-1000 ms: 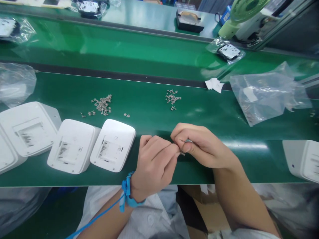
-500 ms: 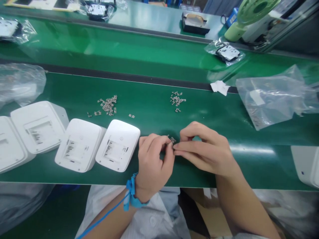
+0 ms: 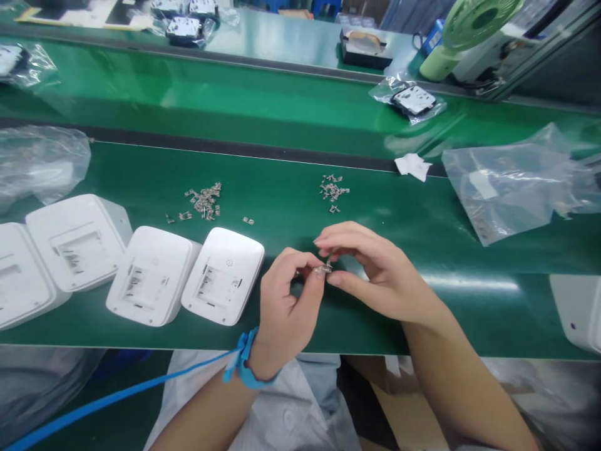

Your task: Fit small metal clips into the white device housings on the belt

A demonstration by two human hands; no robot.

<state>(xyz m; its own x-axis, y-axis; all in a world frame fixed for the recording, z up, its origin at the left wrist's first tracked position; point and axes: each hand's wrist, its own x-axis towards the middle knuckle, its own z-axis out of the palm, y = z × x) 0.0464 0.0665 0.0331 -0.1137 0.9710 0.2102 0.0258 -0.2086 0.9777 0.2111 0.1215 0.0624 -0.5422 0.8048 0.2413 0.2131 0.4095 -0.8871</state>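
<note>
silvery parts (image 3: 323, 270); left hand (image 3: 288, 300) pinches them

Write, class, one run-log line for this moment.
left hand: pinching small silvery metal pieces; right hand: curved open beside them, contact unclear; nearby: white rounded-square plastic housing

Bench (image 3: 361, 329) is moderately lit | pale glare (image 3: 474, 283) is streaked right of the fingers (image 3: 354, 238) | soft reflections are spread on the ledge (image 3: 282, 94) beyond | held metal parts (image 3: 323, 269) are slightly blurred
</note>
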